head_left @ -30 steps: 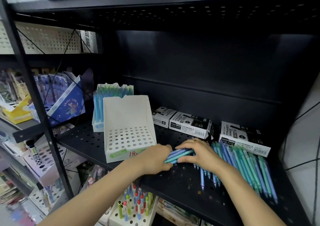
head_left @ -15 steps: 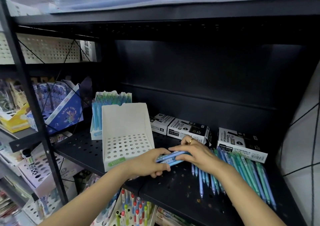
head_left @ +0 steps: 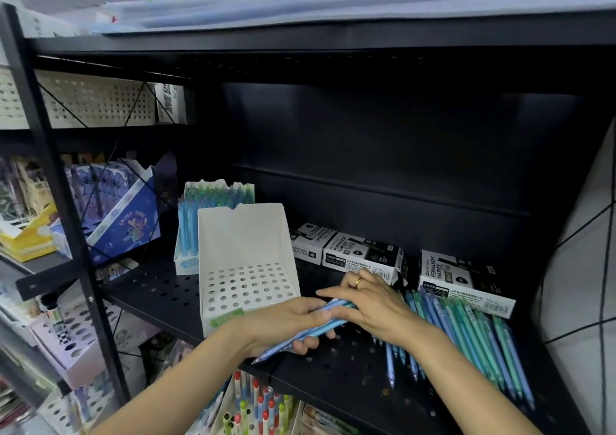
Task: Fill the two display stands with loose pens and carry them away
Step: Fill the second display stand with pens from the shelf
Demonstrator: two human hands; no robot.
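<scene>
— What are the hands doing?
— The left hand (head_left: 283, 323) grips a bundle of blue pens (head_left: 311, 331) just over the shelf (head_left: 160, 293) near its front edge. The right hand (head_left: 370, 303) lies on the bundle's far end, fingers straight.
— And the stands?
— An empty white display stand (head_left: 245, 268) sits at the front edge, just left of the hands. A filled display stand (head_left: 206, 221) is behind it, toward the left back.
— Loose pens?
— A loose pile of pens (head_left: 466, 331) lies on the right, in front of permanent marker boxes (head_left: 363, 256).
</scene>
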